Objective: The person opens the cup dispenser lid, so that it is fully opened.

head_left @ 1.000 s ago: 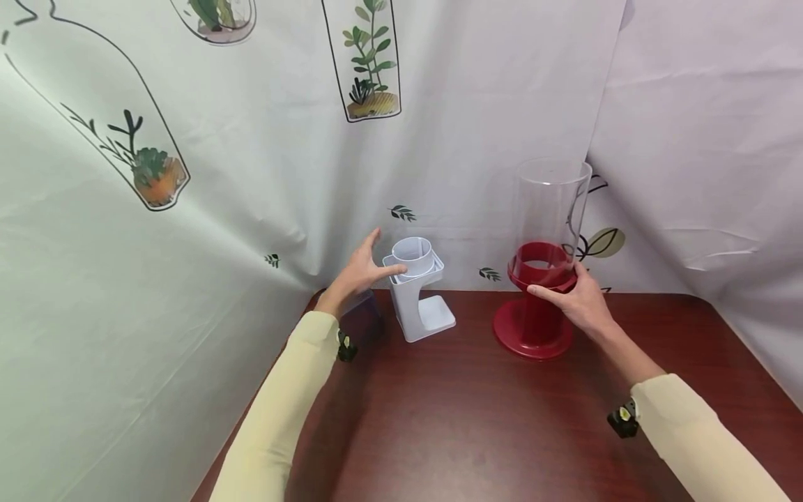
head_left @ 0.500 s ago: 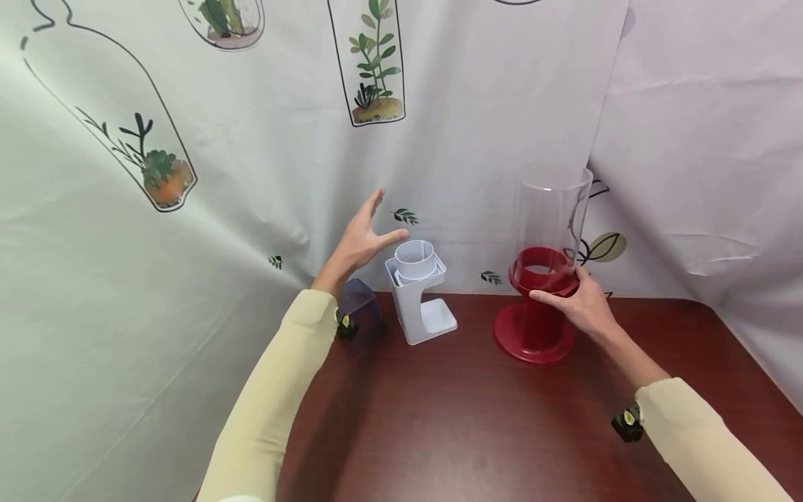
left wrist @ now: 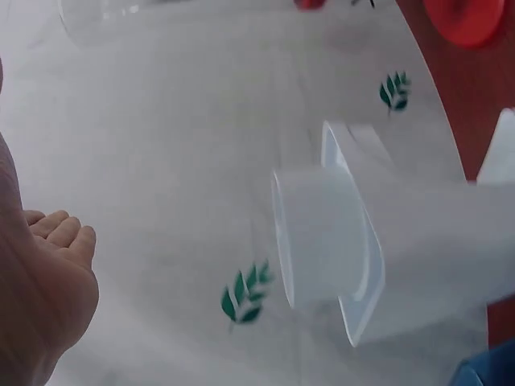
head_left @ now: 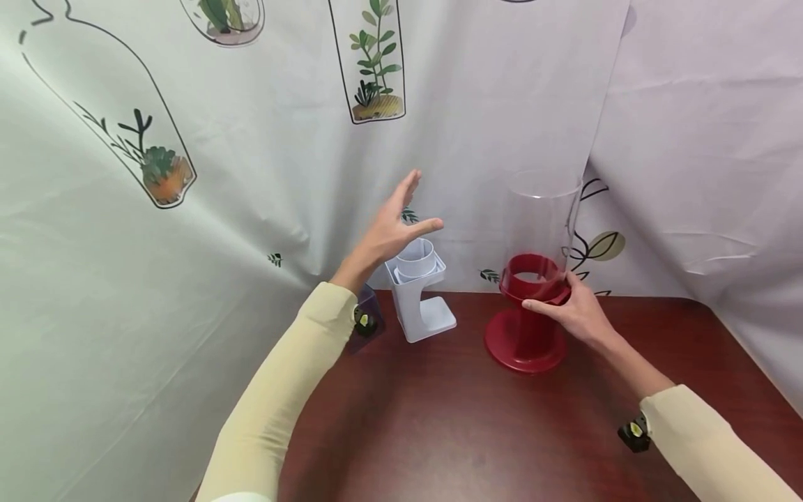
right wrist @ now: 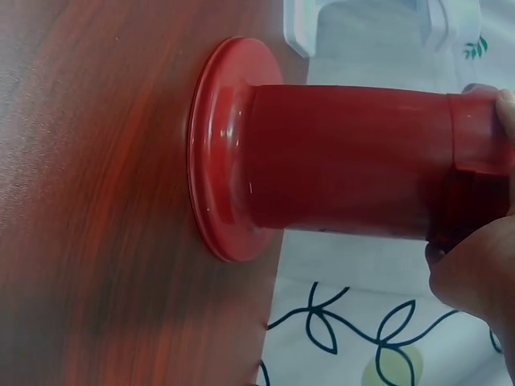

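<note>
My right hand [head_left: 580,314] grips the upper collar of a red round-based stand [head_left: 533,338], thumb at the front and fingers around the right side. A tall clear cylinder [head_left: 542,219] stands upright on this collar. The right wrist view shows the red column [right wrist: 346,157] and its wide foot close to the tabletop; whether they touch I cannot tell. My left hand [head_left: 395,226] is held in the air with fingers spread and nothing in it. Below and behind it stands a white C-shaped stand [head_left: 410,310] with a round white cup [head_left: 417,259] in its top.
A translucent purple-blue container [head_left: 376,317] stands left of the white stand, partly hidden by my left wrist. The dark red wooden table [head_left: 426,418] runs back to a white curtain [head_left: 489,104] printed with plants. The curtain also encloses both sides.
My left hand has risen from beside the white cup and moved right, above it. My right hand has shifted the red stand and clear cylinder slightly left and nearer to me.
</note>
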The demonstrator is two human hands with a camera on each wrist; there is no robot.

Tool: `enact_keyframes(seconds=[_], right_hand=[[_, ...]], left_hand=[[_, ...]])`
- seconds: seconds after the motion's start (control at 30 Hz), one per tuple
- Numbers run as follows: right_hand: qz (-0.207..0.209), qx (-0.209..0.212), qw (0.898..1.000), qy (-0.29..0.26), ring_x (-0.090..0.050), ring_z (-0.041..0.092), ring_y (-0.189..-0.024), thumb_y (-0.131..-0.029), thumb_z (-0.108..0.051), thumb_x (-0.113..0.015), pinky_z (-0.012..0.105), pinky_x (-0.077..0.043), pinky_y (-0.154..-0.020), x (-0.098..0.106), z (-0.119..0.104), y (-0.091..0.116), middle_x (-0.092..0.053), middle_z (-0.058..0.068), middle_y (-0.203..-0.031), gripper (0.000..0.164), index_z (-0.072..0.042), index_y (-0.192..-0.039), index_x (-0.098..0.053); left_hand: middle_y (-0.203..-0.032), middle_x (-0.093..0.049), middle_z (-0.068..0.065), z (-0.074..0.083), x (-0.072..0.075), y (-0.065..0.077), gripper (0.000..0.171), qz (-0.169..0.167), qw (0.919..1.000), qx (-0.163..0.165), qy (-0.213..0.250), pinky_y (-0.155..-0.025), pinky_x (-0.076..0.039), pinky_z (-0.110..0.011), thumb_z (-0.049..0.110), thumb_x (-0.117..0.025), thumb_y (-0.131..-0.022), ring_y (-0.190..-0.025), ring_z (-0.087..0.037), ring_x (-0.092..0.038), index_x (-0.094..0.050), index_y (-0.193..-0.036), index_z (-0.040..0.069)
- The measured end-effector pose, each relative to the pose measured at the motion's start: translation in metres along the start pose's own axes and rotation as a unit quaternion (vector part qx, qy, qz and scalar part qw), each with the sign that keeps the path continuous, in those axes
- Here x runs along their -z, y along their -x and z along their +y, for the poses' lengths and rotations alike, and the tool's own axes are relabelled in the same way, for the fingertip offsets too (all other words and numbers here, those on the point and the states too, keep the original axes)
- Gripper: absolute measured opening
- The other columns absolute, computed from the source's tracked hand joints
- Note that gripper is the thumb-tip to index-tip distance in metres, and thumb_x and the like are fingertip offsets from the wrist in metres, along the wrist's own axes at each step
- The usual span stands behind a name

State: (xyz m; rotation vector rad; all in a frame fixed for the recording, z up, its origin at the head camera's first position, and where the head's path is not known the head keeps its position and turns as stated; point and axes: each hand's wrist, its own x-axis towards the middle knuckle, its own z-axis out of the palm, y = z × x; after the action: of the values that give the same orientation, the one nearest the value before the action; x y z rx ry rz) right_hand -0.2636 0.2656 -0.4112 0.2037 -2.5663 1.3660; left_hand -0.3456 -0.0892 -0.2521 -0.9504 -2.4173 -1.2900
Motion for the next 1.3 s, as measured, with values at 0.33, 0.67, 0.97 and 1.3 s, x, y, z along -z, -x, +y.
enact_keyframes(seconds=[0.33,0.67,0.97,1.3], right_hand=[[-0.024,0.021,0.999,-0.013,-0.063,0.033,-0.113,-0.090,-0.045,-0.085,0.020,-0.055,-0.081,-0.012,-0.011,0.010,-0.064,0.019,-0.134,0.084,-0.005,-0.151,-0.044],[-0.053,0.035,0.997,-0.035,-0.066,0.029,-0.107,-0.088,-0.038,-0.089,0.026,-0.059,-0.082,-0.028,-0.025,0.024,-0.065,0.017,-0.130,0.082,-0.003,-0.148,-0.046],[-0.090,0.050,0.993,-0.063,-0.064,0.030,-0.111,-0.087,-0.032,-0.090,0.029,-0.060,-0.084,-0.039,-0.037,0.038,-0.062,0.015,-0.135,0.082,-0.005,-0.151,-0.045],[-0.123,0.052,0.987,-0.089,-0.064,0.031,-0.113,-0.084,-0.033,-0.092,0.031,-0.061,-0.085,-0.050,-0.045,0.046,-0.064,0.011,-0.135,0.087,-0.010,-0.153,-0.044]], left_hand=[[-0.175,-0.026,0.003,0.035,-0.023,-0.002,0.105,-0.034,0.9962,-0.040,0.069,-0.123,-0.025,-0.020,0.026,-0.083,-0.095,-0.156,-0.002,-0.025,-0.014,-0.172,0.015],[-0.175,-0.024,0.007,0.053,-0.037,0.002,0.108,-0.063,0.9942,-0.062,0.062,-0.122,-0.026,-0.020,0.026,-0.084,-0.094,-0.154,0.002,-0.025,-0.009,-0.172,0.017],[-0.172,-0.032,0.003,0.063,-0.042,0.009,0.105,-0.090,0.9896,-0.075,0.083,-0.122,-0.030,-0.023,0.023,-0.086,-0.092,-0.154,-0.005,-0.033,-0.018,-0.171,0.015],[-0.165,-0.044,-0.002,0.064,-0.041,0.018,0.097,-0.096,0.9866,-0.098,0.089,-0.120,-0.035,-0.025,0.021,-0.089,-0.088,-0.150,-0.012,-0.043,-0.032,-0.165,0.010]])
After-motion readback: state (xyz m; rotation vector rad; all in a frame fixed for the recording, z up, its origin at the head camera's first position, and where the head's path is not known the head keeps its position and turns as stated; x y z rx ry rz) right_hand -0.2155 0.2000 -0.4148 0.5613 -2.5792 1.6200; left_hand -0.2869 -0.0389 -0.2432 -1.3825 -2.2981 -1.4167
